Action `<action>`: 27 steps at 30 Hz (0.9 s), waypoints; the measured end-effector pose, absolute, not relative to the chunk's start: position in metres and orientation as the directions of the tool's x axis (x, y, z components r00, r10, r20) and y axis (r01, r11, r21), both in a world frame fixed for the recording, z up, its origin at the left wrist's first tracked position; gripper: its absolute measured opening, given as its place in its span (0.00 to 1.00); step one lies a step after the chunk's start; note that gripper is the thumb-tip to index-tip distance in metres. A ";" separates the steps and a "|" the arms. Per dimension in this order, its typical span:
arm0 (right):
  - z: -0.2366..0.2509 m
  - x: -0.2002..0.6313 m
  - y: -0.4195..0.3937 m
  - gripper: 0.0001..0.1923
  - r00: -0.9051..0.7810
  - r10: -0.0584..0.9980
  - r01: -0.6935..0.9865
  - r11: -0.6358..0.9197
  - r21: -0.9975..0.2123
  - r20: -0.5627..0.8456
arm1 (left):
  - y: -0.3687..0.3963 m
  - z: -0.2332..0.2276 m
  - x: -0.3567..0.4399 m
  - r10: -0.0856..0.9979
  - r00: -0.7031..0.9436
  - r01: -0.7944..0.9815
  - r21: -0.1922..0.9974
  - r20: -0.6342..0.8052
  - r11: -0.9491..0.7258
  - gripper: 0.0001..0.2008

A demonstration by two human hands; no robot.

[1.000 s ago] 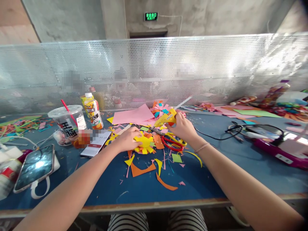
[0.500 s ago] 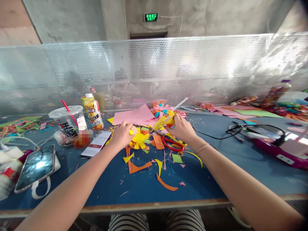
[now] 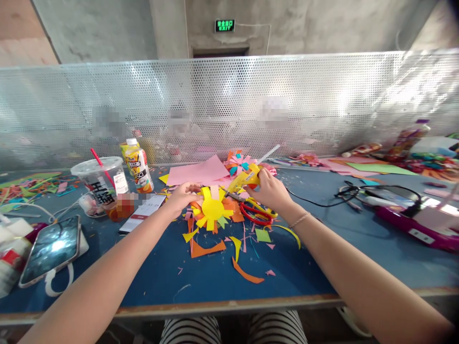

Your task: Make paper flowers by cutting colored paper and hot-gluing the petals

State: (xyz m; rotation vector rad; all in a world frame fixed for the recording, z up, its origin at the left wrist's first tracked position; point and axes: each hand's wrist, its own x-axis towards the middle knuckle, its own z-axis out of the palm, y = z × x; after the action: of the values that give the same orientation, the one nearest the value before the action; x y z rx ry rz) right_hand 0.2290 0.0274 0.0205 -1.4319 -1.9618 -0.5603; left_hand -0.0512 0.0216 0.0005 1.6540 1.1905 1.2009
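Near the middle of the blue worktable (image 3: 201, 282), the left hand (image 3: 182, 195) pinches the far rim of a yellow-and-orange cut-paper flower (image 3: 212, 211), tilting it up. The right hand (image 3: 271, 190) is wrapped around a yellow plastic glue gun (image 3: 244, 177) just beyond. Red-handled scissors (image 3: 256, 213) lie beside the flower. The table's near edge lies bare.

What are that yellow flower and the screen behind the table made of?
The yellow flower, held by the left hand, looks like matte coloured paper: flat, cleanly cut petals. The screen seems perforated sheet metal, silvery with regular small holes and a dull shine.
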 end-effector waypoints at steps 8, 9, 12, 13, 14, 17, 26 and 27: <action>0.019 0.229 0.025 0.20 -0.238 0.594 0.920 0.392 -0.018 0.769 | 0.030 -0.002 -0.062 0.957 0.075 0.316 0.903 0.280 -0.290 0.09; 0.019 0.229 0.024 0.20 -0.248 0.579 0.914 0.406 -0.011 0.776 | 0.031 -0.004 -0.063 0.943 0.070 0.398 0.858 0.326 -0.326 0.09; 0.017 0.228 0.024 0.18 -0.307 0.540 0.887 0.462 0.030 0.783 | 0.031 -0.005 -0.066 0.866 0.137 0.663 0.605 0.481 -0.441 0.09; 0.017 0.228 0.023 0.17 -0.329 0.529 0.876 0.480 0.044 0.782 | 0.028 -0.003 -0.064 0.830 0.180 0.733 0.491 0.528 -0.471 0.10; 0.017 0.227 0.023 0.16 -0.349 0.519 0.866 0.497 0.056 0.780 | 0.025 -0.001 -0.062 0.789 0.227 0.786 0.371 0.572 -0.495 0.11; 0.017 0.226 0.022 0.16 -0.389 0.506 0.845 0.530 0.079 0.770 | 0.008 0.010 -0.051 0.705 0.295 0.867 0.129 0.645 -0.481 0.09; 0.019 0.225 0.021 0.15 -0.389 0.517 0.855 0.511 0.089 0.762 | -0.018 0.011 -0.033 0.778 0.463 0.859 0.000 0.424 -0.511 0.07; 0.018 0.225 0.021 0.15 -0.390 0.517 0.855 0.511 0.091 0.762 | -0.017 0.009 -0.033 0.777 0.461 0.860 -0.003 0.429 -0.510 0.07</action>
State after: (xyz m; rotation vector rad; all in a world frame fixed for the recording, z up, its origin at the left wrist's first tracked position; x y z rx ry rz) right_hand 0.2254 0.0213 0.0185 -1.1163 -2.0687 -0.6323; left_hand -0.0328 -0.0174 0.0092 2.8672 1.6330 0.6441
